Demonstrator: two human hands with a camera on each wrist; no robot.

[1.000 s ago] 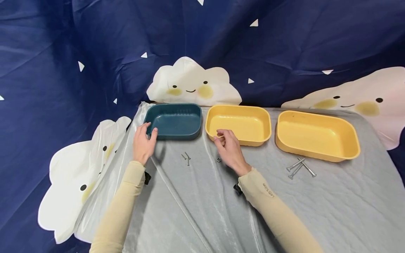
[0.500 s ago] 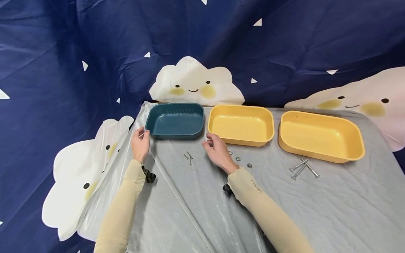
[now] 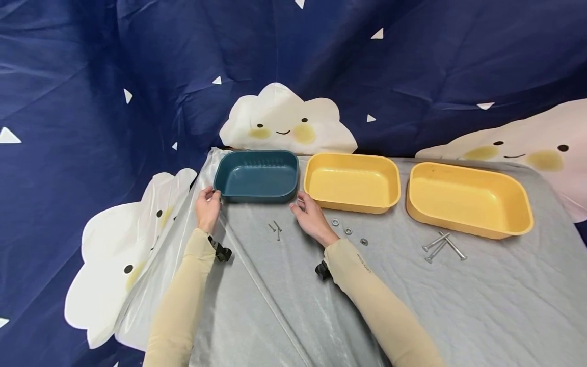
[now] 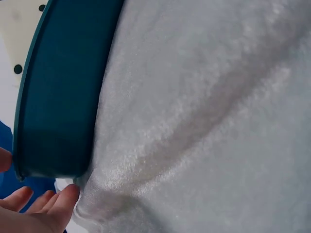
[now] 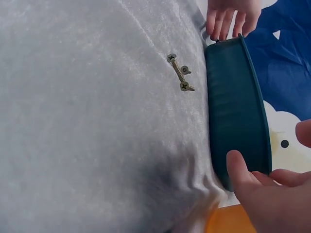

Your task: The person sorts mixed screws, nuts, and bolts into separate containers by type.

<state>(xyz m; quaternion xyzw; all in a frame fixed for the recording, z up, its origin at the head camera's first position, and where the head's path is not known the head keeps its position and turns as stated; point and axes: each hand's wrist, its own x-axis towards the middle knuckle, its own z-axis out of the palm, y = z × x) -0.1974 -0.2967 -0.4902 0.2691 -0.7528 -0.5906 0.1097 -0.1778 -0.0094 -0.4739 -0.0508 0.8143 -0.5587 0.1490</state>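
Note:
A dark teal plastic bin [image 3: 259, 198] stands at the back left of the grey cloth. My left hand [image 3: 208, 210] is at its front left corner, and the left wrist view has the relaxed fingers [image 4: 64, 206] right by the end wall. At the opposite end is my right hand [image 3: 313, 219], between this bin and the middle yellow bin [image 3: 355, 208]. In the right wrist view its thumb [image 5: 237, 167] overlaps the teal wall, while the other fingers are extended by the end. Three small screws [image 5: 178, 73] lie on the cloth before the bin.
Three nuts [image 3: 348, 231] lie in front of the middle yellow bin. A second yellow bin [image 3: 468, 228] stands to the right, with several large bolts [image 3: 445, 247] before it. Behind the bins hangs a navy curtain [image 3: 293, 51] with cloud prints.
My right hand has moved left from the middle yellow bin's front to the teal bin's right end, uncovering the nuts. My left hand has drawn back from over the rim to the bin's corner.

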